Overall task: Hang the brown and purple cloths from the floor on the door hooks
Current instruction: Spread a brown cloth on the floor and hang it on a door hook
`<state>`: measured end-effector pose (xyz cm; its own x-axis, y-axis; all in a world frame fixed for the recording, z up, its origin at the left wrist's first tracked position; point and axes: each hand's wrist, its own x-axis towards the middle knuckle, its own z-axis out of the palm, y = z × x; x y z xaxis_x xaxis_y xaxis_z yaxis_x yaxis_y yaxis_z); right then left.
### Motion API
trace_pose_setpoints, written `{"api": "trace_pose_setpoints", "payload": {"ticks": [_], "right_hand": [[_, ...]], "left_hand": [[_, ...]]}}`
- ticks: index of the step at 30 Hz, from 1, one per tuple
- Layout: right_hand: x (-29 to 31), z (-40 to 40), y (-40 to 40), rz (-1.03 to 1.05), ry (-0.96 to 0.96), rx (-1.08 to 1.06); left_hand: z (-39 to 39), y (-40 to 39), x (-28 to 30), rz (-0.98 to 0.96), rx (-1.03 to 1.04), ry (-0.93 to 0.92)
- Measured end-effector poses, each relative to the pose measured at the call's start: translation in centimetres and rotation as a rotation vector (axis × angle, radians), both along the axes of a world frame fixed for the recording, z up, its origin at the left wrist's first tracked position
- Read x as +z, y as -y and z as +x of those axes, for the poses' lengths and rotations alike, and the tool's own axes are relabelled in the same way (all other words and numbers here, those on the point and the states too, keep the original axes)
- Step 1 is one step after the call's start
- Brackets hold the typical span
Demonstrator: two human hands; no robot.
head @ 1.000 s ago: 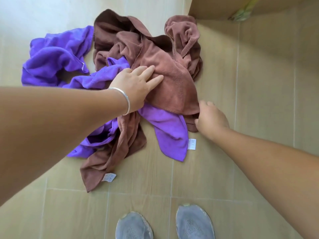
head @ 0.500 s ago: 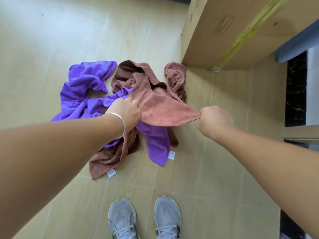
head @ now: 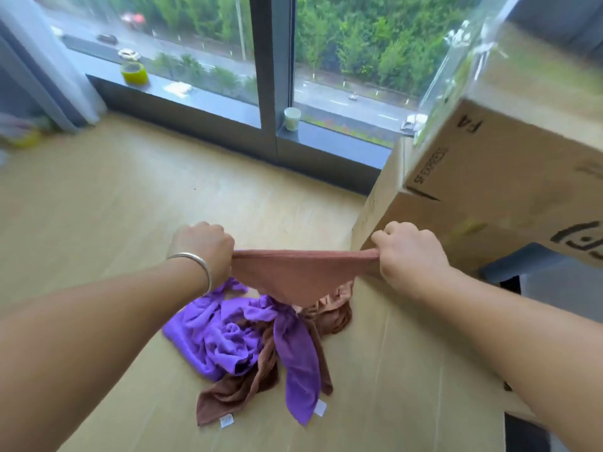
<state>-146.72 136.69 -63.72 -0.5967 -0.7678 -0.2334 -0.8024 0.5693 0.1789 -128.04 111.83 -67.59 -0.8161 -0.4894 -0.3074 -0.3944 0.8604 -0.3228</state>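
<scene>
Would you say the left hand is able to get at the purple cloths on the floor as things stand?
Probably not right now: the left hand grips one end of the lifted brown cloth, and the purple cloths lie well below on the floor. It would need to let go and reach down.

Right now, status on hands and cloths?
Left hand and right hand grip brown cloth by its top edge, stretched between them. Purple cloths on floor in pile. Cardboard box close right; no hooks in view.

Bright daylight from window [head: 202,47]; soft shadows; motion blur at edges; wide-angle distortion.
</scene>
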Motion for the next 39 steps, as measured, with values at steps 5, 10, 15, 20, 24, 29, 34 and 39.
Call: {"api": "trace_pose_setpoints", "payload": {"ticks": [5, 10, 15, 20, 24, 29, 34, 39], "right_hand": [[7.8, 1.6, 8.4, -0.118, 0.024, 0.169], [13.3, 9.4, 18.6, -0.262, 0.077, 0.31], [16.1, 20.4, 27.6, -0.328, 0.115, 0.474], [16.6, 33.7, 34.3, -0.37, 0.215, 0.657], [15.3, 44.7, 36.9, -0.371, 0.274, 0.809], [14.0, 56.2, 38.0, -0.334, 0.305, 0.956], [10.2, 63.9, 36.1, -0.197, 0.34, 1.058], [3.1, 66.7, 30.1, -0.027, 0.402, 1.132]], "left_hand": [[6.1, 5.7, 8.2, 0.051, 0.265, -0.168], [17.5, 11.0, 14.9, 0.03, 0.544, -0.238], [31.8, 14.1, 19.5, -0.052, 0.732, -0.284], [47.0, 15.4, 21.7, -0.132, 0.91, -0.342], [59.1, 14.4, 21.4, -0.189, 1.024, -0.38], [71.2, 11.0, 19.3, -0.186, 1.107, -0.38], [79.6, 5.5, 15.2, -0.09, 1.226, -0.333], [82.9, -2.1, 9.1, 0.028, 1.279, -0.268]]}}
